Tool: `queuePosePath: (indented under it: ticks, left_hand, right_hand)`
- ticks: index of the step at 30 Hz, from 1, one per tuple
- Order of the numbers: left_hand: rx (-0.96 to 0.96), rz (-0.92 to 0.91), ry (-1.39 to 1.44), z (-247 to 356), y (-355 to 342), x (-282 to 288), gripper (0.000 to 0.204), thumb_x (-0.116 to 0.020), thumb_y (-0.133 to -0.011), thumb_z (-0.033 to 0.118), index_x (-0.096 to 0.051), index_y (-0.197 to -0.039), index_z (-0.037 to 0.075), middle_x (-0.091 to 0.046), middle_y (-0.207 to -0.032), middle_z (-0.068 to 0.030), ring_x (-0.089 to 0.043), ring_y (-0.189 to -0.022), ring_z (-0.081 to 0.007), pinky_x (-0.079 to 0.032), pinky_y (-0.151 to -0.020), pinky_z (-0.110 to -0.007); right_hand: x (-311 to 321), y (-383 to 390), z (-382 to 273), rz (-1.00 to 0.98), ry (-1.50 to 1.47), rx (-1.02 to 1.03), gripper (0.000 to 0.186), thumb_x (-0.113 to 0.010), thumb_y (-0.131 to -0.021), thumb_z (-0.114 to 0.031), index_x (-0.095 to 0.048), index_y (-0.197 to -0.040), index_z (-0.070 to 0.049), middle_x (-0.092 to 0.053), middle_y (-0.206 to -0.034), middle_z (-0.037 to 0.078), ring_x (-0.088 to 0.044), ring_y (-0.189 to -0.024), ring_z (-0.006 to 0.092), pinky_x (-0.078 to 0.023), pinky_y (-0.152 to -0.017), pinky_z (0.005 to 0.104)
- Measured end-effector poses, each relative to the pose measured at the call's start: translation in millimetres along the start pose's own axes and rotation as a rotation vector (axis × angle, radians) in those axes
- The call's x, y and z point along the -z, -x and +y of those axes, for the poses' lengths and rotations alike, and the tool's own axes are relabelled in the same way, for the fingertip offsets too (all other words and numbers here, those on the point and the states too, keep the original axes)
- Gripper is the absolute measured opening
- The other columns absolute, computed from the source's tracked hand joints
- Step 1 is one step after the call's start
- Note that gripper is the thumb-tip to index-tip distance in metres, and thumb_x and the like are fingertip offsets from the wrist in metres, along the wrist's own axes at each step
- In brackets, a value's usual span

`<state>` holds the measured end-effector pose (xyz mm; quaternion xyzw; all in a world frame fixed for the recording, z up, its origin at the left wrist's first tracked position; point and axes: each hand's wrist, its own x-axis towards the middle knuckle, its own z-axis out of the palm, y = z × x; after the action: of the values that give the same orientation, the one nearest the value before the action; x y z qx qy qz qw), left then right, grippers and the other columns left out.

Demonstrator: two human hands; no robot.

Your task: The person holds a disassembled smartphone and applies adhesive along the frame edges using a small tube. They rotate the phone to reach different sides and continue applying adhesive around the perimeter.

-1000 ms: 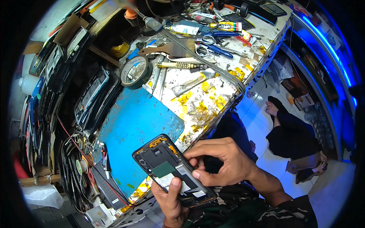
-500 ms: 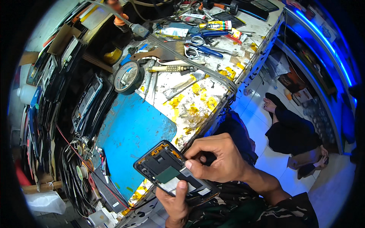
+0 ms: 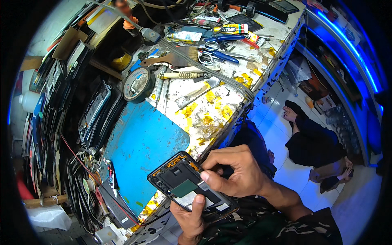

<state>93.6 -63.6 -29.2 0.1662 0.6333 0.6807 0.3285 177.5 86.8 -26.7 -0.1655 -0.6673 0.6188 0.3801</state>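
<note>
Opened phone: black frame (image 3: 202, 190) held in the hands by the near edge of the surface (image 3: 185, 86), tilted, inner side facing up.
Frame interior: green patch (image 3: 183, 189) beside a white area; orange strips along the upper end.
Left hand (image 3: 190, 216): grips the lower-left edge, thumb pressed on the white area.
Right hand (image 3: 239, 173): at the upper-right edge, thumb and index finger bent toward each other; the contact point is small and partly hidden, so whether these fingers pinch anything cannot be told.
Blue mat (image 3: 143, 143): flat, just beyond the phone.
Tape roll (image 3: 147, 92): at the mat's far end, near a wooden-handled brush (image 3: 172, 57).
</note>
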Motion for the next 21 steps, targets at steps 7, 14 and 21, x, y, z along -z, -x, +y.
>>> queuePosePath:
  ticks: [7,14,21]
  left_hand:
    - [-0.011,0.015,-0.012,7,0,-7,0.043,-0.067,-0.084,0.014,-0.051,-0.120,-0.003,-0.063,-0.104,-0.0111,-0.062,-0.091,-0.0166,-0.050,-0.084,-0.030]
    - [0.072,-0.013,0.116,12,-8,-7,0.048,-0.067,-0.085,0.018,-0.047,-0.123,-0.004,-0.063,-0.105,-0.0143,-0.064,-0.090,-0.0190,-0.053,-0.080,-0.031]
    - [-0.142,0.119,-0.072,-4,-5,1,0.038,-0.067,-0.087,0.012,-0.051,-0.119,-0.002,-0.063,-0.103,-0.0097,-0.062,-0.086,-0.0142,-0.051,-0.078,-0.028]
  right_hand:
    - [-3,-4,-1,0.044,0.044,-0.005,0.025,-0.065,-0.087,-0.011,-0.060,-0.067,0.003,-0.055,-0.056,0.006,-0.052,-0.048,0.0117,-0.038,-0.046,0.0270]
    - [-6,-2,-5,0.058,-0.053,-0.155,0.017,-0.066,-0.089,-0.009,-0.070,-0.100,0.003,-0.071,-0.081,0.010,-0.065,-0.066,0.0120,-0.049,-0.056,0.0237]
    - [-14,-9,1,0.119,0.254,0.218,0.017,-0.075,-0.078,-0.006,-0.071,-0.094,0.001,-0.072,-0.087,0.012,-0.068,-0.069,0.0186,-0.049,-0.059,0.0260]
